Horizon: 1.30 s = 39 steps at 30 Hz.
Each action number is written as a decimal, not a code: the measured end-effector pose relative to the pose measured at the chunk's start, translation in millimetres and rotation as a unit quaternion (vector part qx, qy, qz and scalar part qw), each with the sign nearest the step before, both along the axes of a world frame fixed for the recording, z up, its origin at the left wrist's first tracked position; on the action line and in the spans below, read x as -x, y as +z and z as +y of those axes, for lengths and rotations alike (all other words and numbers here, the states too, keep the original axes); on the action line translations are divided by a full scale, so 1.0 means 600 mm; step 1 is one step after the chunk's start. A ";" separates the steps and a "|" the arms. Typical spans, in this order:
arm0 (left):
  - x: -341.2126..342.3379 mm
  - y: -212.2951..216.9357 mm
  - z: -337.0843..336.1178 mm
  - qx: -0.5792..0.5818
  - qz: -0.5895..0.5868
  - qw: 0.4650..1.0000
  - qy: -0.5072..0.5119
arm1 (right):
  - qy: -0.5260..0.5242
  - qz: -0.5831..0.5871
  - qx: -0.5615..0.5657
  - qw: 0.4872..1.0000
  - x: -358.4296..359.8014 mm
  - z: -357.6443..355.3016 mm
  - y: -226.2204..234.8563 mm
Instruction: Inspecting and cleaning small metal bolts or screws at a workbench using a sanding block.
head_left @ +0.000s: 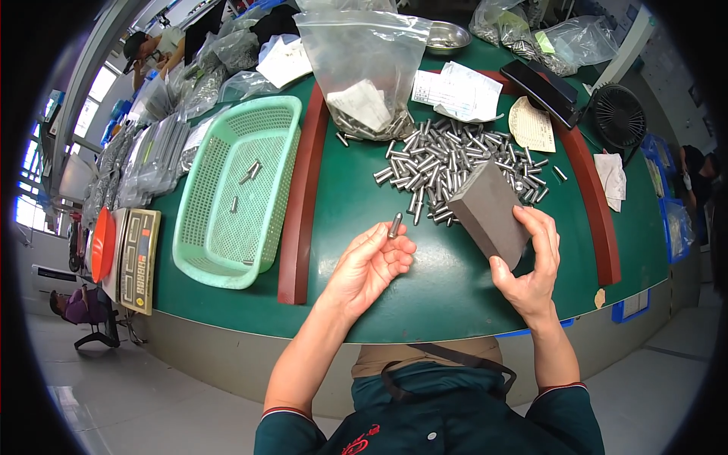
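Observation:
My left hand (371, 262) is closed in a pinch on a small metal pin (395, 225), which stands upright between thumb and fingertips. In my right hand (534, 265) is a dark grey rectangular block (489, 208), gripped at its near right end with the thumb and fingers on either side. The block is tilted, and its far end covers part of a pile of shiny metal pins (432, 163) on the green table. The held pin is apart from both the block and the pile.
Red-brown bars (299, 220) flank the work area, with another bar (599, 220) at right. A mint-green basket (277, 227) holds a few pins. Beyond the pile are a plastic bag of pins (364, 68), papers (459, 91) and a small fan (618, 114). A scale (138, 258) stands far left.

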<state>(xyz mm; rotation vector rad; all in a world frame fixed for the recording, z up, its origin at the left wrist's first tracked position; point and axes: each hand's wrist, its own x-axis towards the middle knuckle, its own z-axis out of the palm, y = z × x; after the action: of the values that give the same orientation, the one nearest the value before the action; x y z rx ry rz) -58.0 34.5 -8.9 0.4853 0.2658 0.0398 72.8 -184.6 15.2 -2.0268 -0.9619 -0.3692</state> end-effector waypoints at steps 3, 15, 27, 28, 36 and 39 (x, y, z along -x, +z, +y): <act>-0.002 0.010 -0.007 -0.021 0.027 0.999 0.014 | -0.003 -0.001 0.000 1.000 -0.001 -0.001 -0.001; 0.078 0.130 -0.020 -0.690 -0.016 0.630 0.356 | -0.022 0.005 -0.031 0.999 -0.007 -0.004 -0.003; 0.154 0.157 0.092 -0.855 0.329 0.329 0.231 | -0.018 -0.003 -0.051 0.999 -0.007 -0.007 0.004; 0.145 0.160 0.083 -0.854 0.301 0.328 0.271 | -0.018 -0.005 -0.052 0.999 -0.007 -0.008 0.004; -0.018 0.106 0.018 -0.901 0.078 0.397 0.160 | -0.021 -0.001 -0.048 0.999 -0.007 -0.008 0.001; -0.064 0.078 0.027 -0.922 0.096 0.346 0.144 | -0.023 0.001 -0.042 0.999 -0.005 -0.006 0.002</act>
<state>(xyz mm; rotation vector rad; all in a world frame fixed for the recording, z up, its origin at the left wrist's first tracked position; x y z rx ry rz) -19.8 50.5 38.0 2.8226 0.4558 0.7220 75.9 -187.9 16.6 -1.9748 -0.8847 -0.4269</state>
